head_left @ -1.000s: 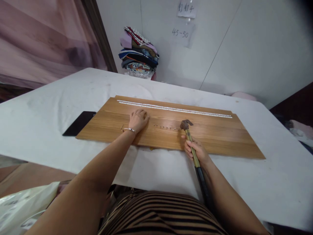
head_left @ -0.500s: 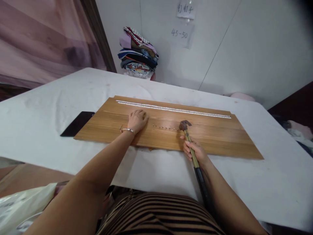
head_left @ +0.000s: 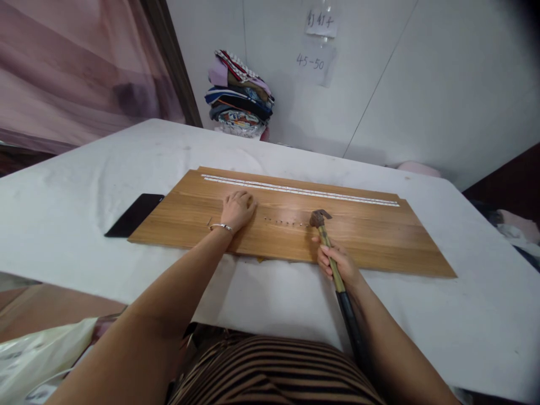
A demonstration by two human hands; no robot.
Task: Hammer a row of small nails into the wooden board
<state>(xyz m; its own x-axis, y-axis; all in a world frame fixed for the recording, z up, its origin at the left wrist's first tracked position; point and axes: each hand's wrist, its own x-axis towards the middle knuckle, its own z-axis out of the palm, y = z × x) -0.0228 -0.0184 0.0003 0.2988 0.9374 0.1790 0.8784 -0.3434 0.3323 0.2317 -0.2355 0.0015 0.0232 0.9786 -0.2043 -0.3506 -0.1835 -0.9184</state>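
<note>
My right hand [head_left: 336, 260] is wrapped around the handle of a claw hammer [head_left: 333, 264]. The hammer's rusty head is over the wooden board [head_left: 392, 236], at the right end of a short row of nails [head_left: 282, 221]. Whether the head touches a nail cannot be made out. Left of the row, my left hand [head_left: 238, 209] lies palm down on the board, its fingers loosely extended and partly hidden from view. Another nail [head_left: 209, 221] shows beside the bracelet on my left wrist.
Two white printed strips [head_left: 295, 190] run along the board's far side. A dark flat object [head_left: 133, 216] lies by its left end on the white-covered table [head_left: 476, 315]. Folded clothes [head_left: 240, 98] are stacked against the wall, below paper notes [head_left: 314, 62].
The whole view has shifted slightly. Both hands and the hammer keep their places over the board.
</note>
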